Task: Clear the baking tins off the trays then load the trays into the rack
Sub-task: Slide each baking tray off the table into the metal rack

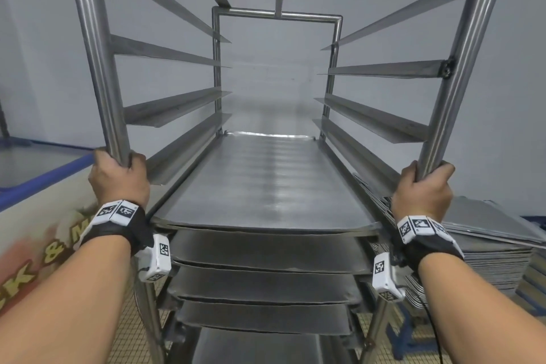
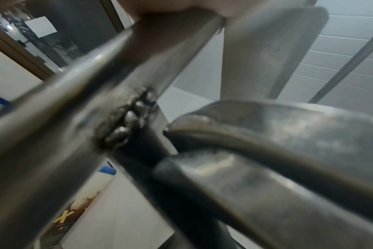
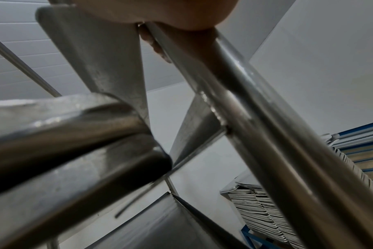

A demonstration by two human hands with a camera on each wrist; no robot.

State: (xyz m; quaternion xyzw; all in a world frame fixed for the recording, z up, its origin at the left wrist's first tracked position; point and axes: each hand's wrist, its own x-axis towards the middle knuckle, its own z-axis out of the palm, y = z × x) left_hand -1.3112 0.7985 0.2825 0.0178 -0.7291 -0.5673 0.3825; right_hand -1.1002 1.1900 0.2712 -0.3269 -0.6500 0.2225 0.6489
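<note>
I have both hands on the rack (image 1: 274, 13), one on each front upright. My left hand (image 1: 119, 179) is wrapped around the left post (image 1: 97, 50), fingers curled round it and hidden behind the tube; only the back of the hand and the thumb side show. My right hand (image 1: 422, 189) grips the right post (image 1: 464, 68) the same way, with the fingertips out of sight from the head view. In the right wrist view a few fingertips (image 3: 158, 48) are visible pressed against the tube, and the rest of the hand is cut off at the top edge. The left wrist view shows only a strip of palm at the top; the picture is blurred and close.

The trays (image 1: 266, 180) sit inside the rack. The top one rests on the side runners at about hand level, and at least three more lie on the levels beneath it, their front edges stacked in view. The lowest levels are cut off by the bottom of the frame. The runners above the top tray carry nothing.

To the right, beside the rack, stands a stack of flat trays (image 1: 487, 248); its far side is cut off. To the left is a printed panel (image 1: 38, 248) with partial lettering I cannot read whole.
</note>
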